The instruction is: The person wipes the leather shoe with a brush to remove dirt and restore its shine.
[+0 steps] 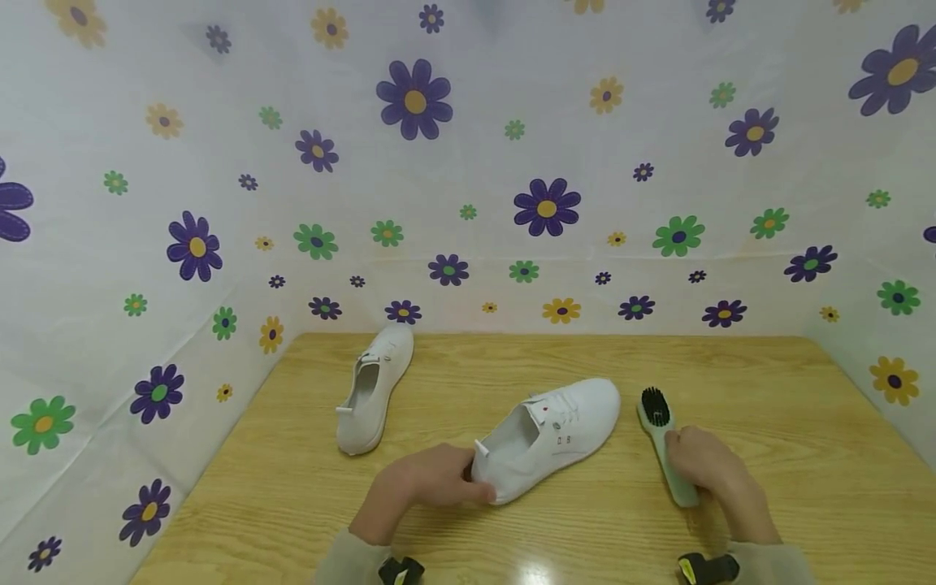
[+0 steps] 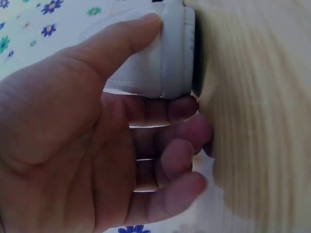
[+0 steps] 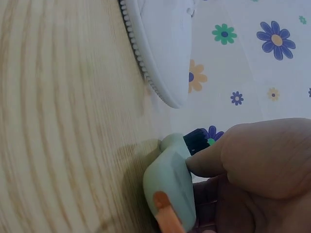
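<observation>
A white lace-up shoe stands on the wooden table, its toe pointing away and to the right. At its heel my left hand holds on, with the thumb along one side and the fingers around the back. My right hand grips the pale green handle of a shoe brush, right of the shoe's toe. The black bristles face up. In the right wrist view, an orange loop hangs from the handle end, close over the table, and the thumb presses the handle's side.
A second white shoe stands farther back on the left of the table, toe toward the back. White sheeting with printed flowers walls off the back and both sides. Dark straps circle both wrists.
</observation>
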Tool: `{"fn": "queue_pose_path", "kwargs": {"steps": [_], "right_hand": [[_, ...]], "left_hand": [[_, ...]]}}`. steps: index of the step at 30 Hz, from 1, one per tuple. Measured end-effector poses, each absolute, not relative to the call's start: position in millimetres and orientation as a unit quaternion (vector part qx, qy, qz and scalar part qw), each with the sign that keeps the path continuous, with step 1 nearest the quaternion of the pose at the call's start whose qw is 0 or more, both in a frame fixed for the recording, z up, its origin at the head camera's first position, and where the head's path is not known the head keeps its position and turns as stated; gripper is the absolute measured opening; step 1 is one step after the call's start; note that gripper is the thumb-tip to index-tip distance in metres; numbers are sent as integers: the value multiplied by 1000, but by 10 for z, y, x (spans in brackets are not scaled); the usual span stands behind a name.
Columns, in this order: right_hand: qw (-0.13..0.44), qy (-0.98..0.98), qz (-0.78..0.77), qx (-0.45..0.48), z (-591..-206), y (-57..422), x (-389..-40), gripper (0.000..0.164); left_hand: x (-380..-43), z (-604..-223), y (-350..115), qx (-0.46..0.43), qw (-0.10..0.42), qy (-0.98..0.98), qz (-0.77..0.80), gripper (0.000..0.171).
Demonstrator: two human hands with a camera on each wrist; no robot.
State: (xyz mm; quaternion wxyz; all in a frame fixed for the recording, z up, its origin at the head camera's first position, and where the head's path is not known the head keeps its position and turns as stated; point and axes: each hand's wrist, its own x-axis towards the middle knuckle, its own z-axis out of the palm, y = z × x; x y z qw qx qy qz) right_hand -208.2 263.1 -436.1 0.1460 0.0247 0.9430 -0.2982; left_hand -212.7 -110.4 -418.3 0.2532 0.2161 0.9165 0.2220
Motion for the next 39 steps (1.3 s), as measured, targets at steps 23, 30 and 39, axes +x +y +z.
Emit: {"fn": "queue_pose_path", "kwargs": {"steps": [23,30,39], "right_hand": [[77,953,-293,12,-4167,2585,-2092,39],[52,926,-371,-50,-4129,2245,-1998,51],[115,856,-501,-62,-4366,1879,-1921,77]], "left_hand": [[-2409,-4446,-1211,194,183,919,290,96],[-2412,-4454,-1258,190,185,916,300,82],[-2356,-4439,-1361,186,178,916,307,89]]}}
